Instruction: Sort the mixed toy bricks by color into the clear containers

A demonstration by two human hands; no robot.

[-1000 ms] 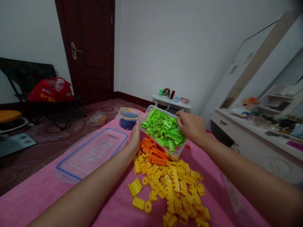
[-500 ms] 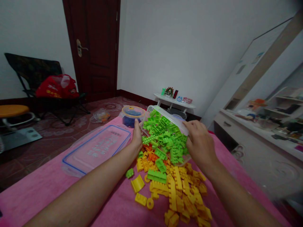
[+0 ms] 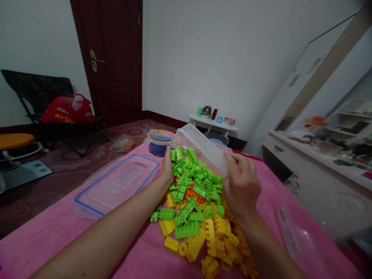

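A clear plastic box (image 3: 200,145) is tipped steeply toward me over the pink cloth. Green building blocks (image 3: 192,170) spill from its mouth onto a heap of orange blocks (image 3: 195,194) and yellow blocks (image 3: 229,248). My right hand (image 3: 242,178) is closed on the box's right end. At the left end is my left hand (image 3: 167,166), thumb up against the box; its other fingers are mostly hidden behind the box and blocks. Left of my left forearm lies a clear lid with a blue seal (image 3: 116,184).
A round lidded container (image 3: 159,143) stands behind my left hand. Another clear plastic piece (image 3: 302,240) lies on the pink cloth (image 3: 270,190) at the right. Beyond are a white shelf (image 3: 213,123), a dresser (image 3: 279,149) and a folding chair (image 3: 37,89) with a red bag (image 3: 68,108).
The box has tipped further and risen, and most of its green blocks have slid out over the orange and yellow ones. Both hands stay at its ends.
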